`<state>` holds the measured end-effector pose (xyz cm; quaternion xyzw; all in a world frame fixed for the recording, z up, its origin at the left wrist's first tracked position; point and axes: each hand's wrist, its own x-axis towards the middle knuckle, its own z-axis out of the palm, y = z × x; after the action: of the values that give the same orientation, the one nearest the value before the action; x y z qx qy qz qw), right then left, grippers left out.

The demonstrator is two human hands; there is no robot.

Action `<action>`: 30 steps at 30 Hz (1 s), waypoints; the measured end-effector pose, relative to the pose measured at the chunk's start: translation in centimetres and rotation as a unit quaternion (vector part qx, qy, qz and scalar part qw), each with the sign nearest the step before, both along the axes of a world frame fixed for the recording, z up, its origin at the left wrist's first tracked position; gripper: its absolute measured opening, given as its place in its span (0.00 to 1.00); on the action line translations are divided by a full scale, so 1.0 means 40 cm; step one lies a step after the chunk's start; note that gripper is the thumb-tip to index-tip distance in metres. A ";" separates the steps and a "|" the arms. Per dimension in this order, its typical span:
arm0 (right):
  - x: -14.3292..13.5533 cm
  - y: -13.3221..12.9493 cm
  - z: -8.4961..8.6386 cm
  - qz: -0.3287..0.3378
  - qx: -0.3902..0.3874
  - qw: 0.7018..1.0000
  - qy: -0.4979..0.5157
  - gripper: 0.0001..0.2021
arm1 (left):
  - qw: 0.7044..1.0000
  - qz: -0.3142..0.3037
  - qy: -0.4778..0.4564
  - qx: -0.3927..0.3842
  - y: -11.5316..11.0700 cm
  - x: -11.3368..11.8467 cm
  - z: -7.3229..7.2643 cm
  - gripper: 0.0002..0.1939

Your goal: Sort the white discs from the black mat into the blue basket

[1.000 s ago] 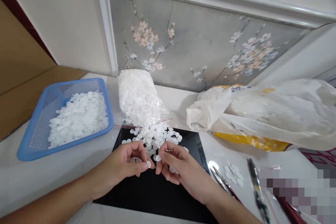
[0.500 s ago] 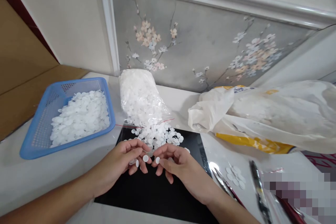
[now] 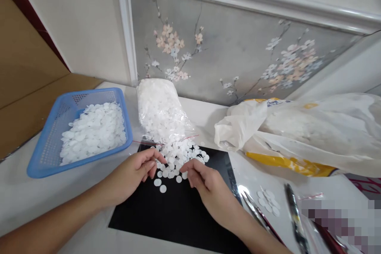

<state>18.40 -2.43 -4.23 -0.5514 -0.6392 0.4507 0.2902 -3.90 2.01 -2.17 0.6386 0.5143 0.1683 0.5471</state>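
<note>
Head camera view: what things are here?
Basket: one, blue, left
Mat: one, black, centre
Discs: many, white, in basket, on and beside mat
Clear bag: one, transparent, behind mat
Printed bag: one, white and yellow, back right
Metal tool: one, silver, right
Pen-like thing: one, mostly black, lower right
Floral panel: one, grey, back
Side panels: count unclear, brown, far left
Tabletop: one, white, under basket
Blurred patch: one, mauve-grey, lower right
Left hand: one, bare, over mat
Right hand: one, bare, over mat

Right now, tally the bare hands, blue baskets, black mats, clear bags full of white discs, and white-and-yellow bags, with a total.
Bare hands: 2 (left hand, right hand)
Blue basket: 1
Black mat: 1
Clear bag of white discs: 1
White-and-yellow bag: 1
Total: 6
</note>
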 end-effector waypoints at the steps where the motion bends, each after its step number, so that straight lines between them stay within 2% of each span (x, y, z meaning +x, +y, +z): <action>1: -0.003 -0.003 -0.003 0.007 0.038 0.996 -0.076 0.08 | 0.998 -0.014 0.046 0.033 -0.003 0.001 0.006 0.12; 3: -0.008 -0.008 -0.011 0.025 0.102 0.976 -0.191 0.05 | 0.985 -0.043 0.140 0.096 -0.013 0.005 0.019 0.10; 6: -0.009 -0.009 -0.024 0.056 0.183 0.940 -0.283 0.04 | 0.953 -0.090 0.249 0.146 -0.030 0.015 0.035 0.01; 9: -0.005 -0.009 -0.029 0.079 0.243 0.914 -0.315 0.03 | 0.931 -0.126 0.307 0.152 -0.038 0.023 0.037 0.07; 13: -0.002 -0.009 -0.030 0.079 0.274 0.906 -0.313 0.07 | 0.914 -0.155 0.310 0.211 -0.034 0.021 0.016 0.04; 17: -0.005 -0.005 -0.035 0.054 0.258 0.921 -0.285 0.08 | 0.907 -0.168 0.269 0.279 -0.031 0.010 -0.009 0.11; 19: -0.007 -0.003 -0.035 0.058 0.263 0.917 -0.294 0.08 | 0.915 -0.149 0.242 0.285 -0.034 0.010 -0.009 0.11; 22: -0.007 -0.002 -0.027 0.089 0.282 0.897 -0.329 0.08 | 0.958 -0.077 0.181 0.207 -0.040 0.020 0.006 0.10; 25: -0.003 -0.004 -0.014 0.159 0.314 0.860 -0.369 0.09 | 0.997 -0.022 0.056 0.045 -0.044 0.034 0.016 0.11; 28: 0.000 -0.006 -0.007 0.196 0.344 0.827 -0.399 0.10 | 0.992 0.011 -0.070 -0.105 -0.046 0.043 0.012 0.13; 30: -0.003 -0.006 -0.009 0.190 0.344 0.828 -0.400 0.11 | 0.980 0.035 -0.117 -0.158 -0.046 0.046 0.007 0.14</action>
<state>18.29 -2.65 -4.59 -0.4154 -0.9052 -0.0116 0.0884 -2.05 0.17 -1.89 0.5018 0.4887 0.1777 0.6912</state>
